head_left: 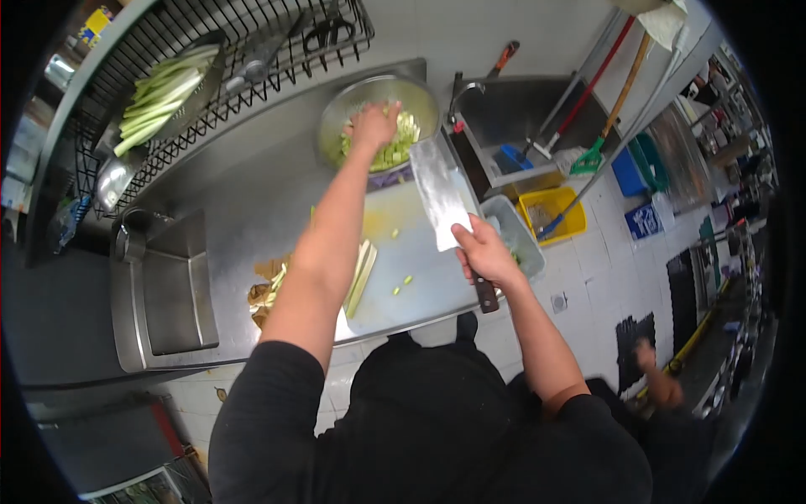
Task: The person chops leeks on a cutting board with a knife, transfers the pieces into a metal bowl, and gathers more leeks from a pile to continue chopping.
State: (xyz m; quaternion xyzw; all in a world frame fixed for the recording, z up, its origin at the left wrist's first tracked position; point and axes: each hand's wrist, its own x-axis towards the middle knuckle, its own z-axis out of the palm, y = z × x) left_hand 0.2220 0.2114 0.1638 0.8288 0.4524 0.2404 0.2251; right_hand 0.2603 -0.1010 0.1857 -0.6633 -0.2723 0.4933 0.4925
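My left hand [375, 126] reaches into a large metal bowl [334, 105], its fingers apart over chopped celery [405, 130]. My right hand [489, 252] is shut on a cleaver [438, 197], gripping it where the dark handle meets the broad blade. The blade points away from me over the white cutting board [420, 286]. Celery stalks [362, 279] lie on the board beside my left forearm, with a few small cut bits [408, 280] scattered nearby. More stalks and brown paper [259, 298] are partly hidden behind that forearm.
A steel sink [176, 286] is at left, and another sink [504, 109] at back right. Long green stalks [168, 92] sit in a container on the wire rack [252, 34]. A clear bin [531, 260] and yellow tub [573, 212] stand right. Another person's arm [659, 378] shows at lower right.
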